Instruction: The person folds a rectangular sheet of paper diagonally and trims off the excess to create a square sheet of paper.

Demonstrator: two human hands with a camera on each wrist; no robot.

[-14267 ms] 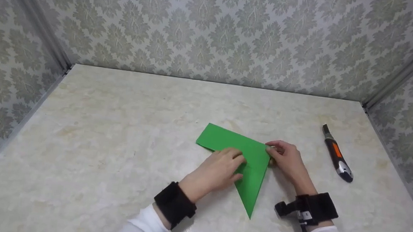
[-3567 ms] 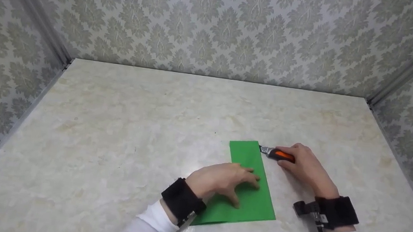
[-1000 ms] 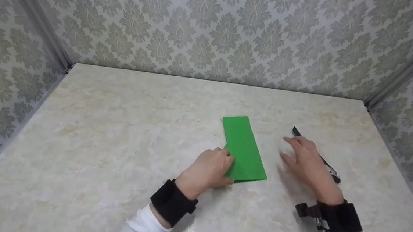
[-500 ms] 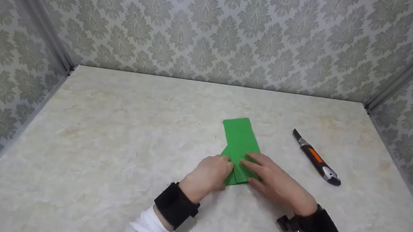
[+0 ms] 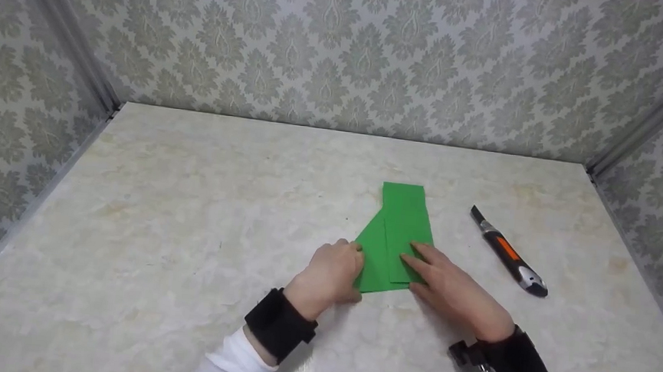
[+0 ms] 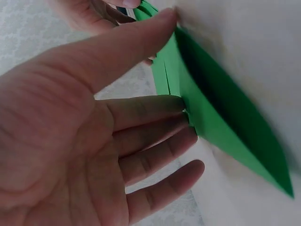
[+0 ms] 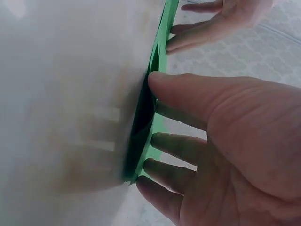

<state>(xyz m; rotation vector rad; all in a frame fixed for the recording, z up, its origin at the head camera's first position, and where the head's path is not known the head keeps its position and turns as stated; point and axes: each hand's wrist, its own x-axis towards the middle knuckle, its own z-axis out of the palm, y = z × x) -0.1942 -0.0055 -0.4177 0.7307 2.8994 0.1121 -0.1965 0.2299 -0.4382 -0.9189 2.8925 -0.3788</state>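
A folded green sheet of paper (image 5: pixel 405 215) lies on the table, its narrow strip pointing to the back and a flap slanting out to the left. My left hand (image 5: pixel 327 274) touches the flap's left edge. Seen from the left wrist, its fingers and thumb (image 6: pixel 113 52) are nearly straight, and the paper's layers bulge apart by them. My right hand (image 5: pixel 453 287) rests its spread fingertips on the strip's near right part. In the right wrist view the thumb (image 7: pixel 183 92) touches the layered near edge of the paper, where a dark gap shows between layers.
A utility knife (image 5: pixel 507 250) with an orange inlay lies to the right of the paper, its blade end pointing away. Patterned walls (image 5: pixel 330 50) rise behind and at both sides of the pale marbled table (image 5: pixel 188 198).
Earlier my right hand held the utility knife at the paper's edge, then laid it down and came onto the paper. Since half a second ago the strip has shifted right, showing more of the left flap.
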